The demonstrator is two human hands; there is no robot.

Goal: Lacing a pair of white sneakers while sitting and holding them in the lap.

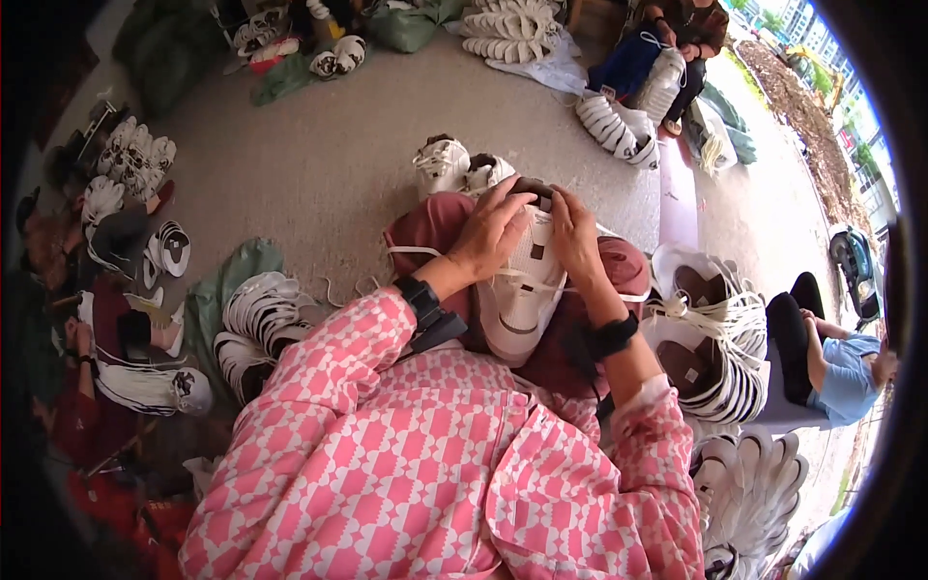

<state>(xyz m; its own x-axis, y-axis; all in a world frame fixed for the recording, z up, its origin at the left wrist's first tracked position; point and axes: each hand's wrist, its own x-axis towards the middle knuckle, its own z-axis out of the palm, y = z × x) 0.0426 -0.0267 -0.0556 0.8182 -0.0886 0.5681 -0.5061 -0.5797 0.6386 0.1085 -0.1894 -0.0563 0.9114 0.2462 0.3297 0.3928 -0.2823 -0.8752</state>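
Observation:
A white shoe upper [522, 290] with dark trim rests on my lap over maroon trousers. My left hand [493, 232] lies over its top left part, fingers curled on it. My right hand [572, 237] grips its upper right edge, close beside the left hand. Both wrists carry black bands. My sleeves are pink and white checked. White laces [425, 253] trail off to the left of the shoe upper.
Stacks of white shoe uppers lie at my left [259, 314], my right [720, 338] and lower right [754, 483]. A finished pair [459, 166] sits ahead on the concrete floor. Other people sit at the right [831, 362], far top [677, 39] and left [87, 329].

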